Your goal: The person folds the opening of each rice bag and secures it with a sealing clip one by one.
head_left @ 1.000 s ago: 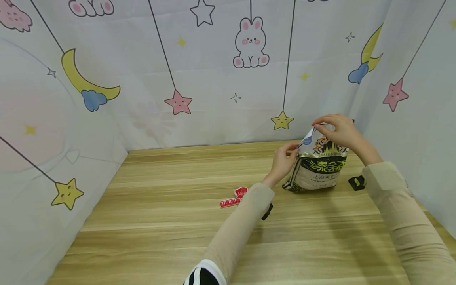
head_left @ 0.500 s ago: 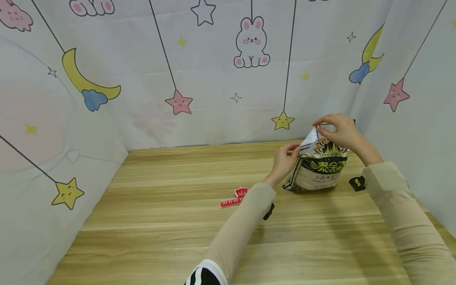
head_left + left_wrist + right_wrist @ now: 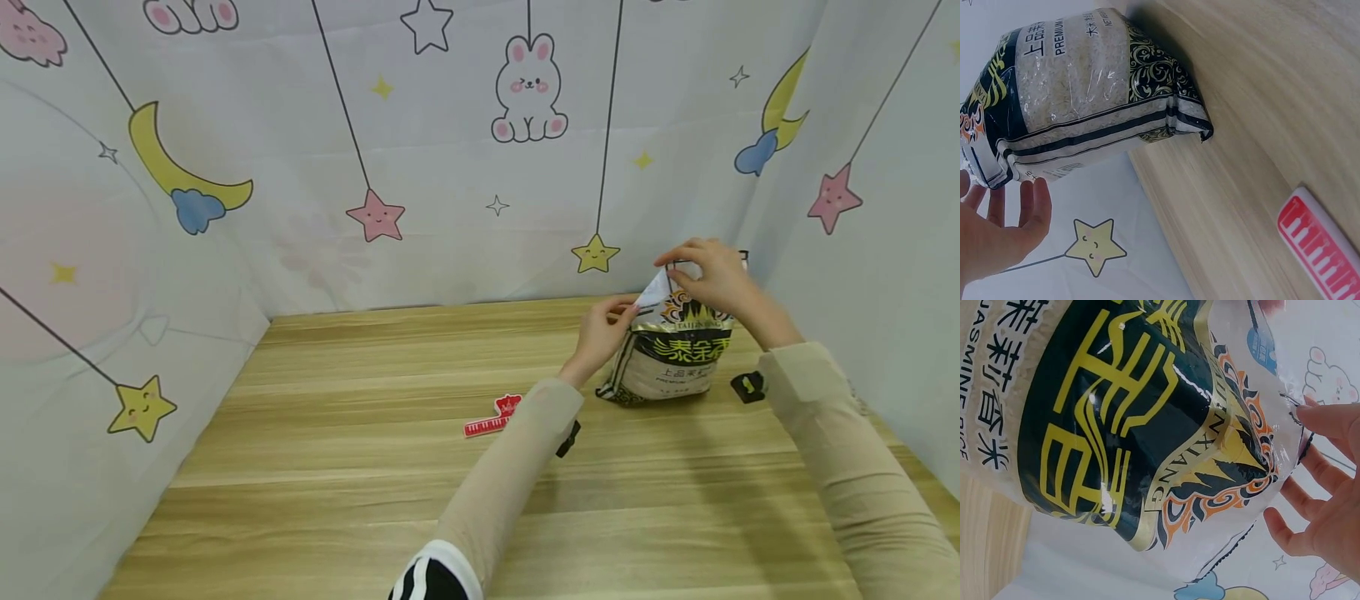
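Observation:
A bag of rice (image 3: 678, 362) stands upright at the back right of the table, its lower part full and its upper part flat. My left hand (image 3: 600, 337) pinches the upper left edge of the bag, where a white corner is folded over. At the top edge, my right hand (image 3: 716, 279) pinches the plastic between thumb and fingers. Grains show through the clear front of the bag (image 3: 1072, 75) in the left wrist view. Up close in the right wrist view, the right thumb and fingers (image 3: 1329, 425) hold the bag's serrated top edge.
A red and white clip (image 3: 491, 419) with a piano-key print lies on the wooden table (image 3: 337, 500), left of the left forearm. A patterned white curtain (image 3: 450, 167) hangs behind the table, close to the bag.
My left hand has shifted slightly right and up along the bag's edge. The upper left corner has changed its fold, showing more of its white side. The right hand stays almost in place.

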Motion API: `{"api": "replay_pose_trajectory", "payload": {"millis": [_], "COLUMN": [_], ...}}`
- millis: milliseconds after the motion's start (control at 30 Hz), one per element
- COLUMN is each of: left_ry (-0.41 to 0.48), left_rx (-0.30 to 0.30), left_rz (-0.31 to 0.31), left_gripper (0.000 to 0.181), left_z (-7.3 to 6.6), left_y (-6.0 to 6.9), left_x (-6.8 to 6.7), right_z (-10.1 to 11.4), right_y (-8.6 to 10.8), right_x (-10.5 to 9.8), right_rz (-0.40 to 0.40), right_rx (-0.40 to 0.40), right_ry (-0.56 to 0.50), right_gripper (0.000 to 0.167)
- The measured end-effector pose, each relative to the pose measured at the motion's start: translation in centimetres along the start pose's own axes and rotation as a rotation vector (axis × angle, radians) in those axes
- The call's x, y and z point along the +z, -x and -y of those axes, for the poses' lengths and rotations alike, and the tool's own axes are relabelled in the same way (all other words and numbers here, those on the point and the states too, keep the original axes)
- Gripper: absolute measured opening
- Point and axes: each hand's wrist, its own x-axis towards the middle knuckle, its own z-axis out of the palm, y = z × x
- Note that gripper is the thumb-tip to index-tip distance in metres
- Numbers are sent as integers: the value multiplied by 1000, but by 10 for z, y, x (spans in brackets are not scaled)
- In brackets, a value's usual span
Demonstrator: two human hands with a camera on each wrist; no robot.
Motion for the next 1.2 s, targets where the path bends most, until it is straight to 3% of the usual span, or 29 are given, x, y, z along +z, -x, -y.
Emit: {"api": "replay_pose_trajectory", "payload": {"millis": [367, 633, 1200], "left_ry": [24, 80, 136], "left_rx": [13, -29, -70], "left_rz": [-24, -59, -89], "left_gripper": [19, 20, 20], "left_z": [4, 7, 7], "left_y": [0, 2, 6], "left_x": [0, 2, 8], "right_z": [4, 7, 15], "right_y": [3, 5, 11], "right_x": [5, 10, 20], "right_rz": [2, -24, -69], "right_rx": [24, -16, 10], "right_ry": [16, 5, 134], "right_gripper": [18, 17, 7]}}
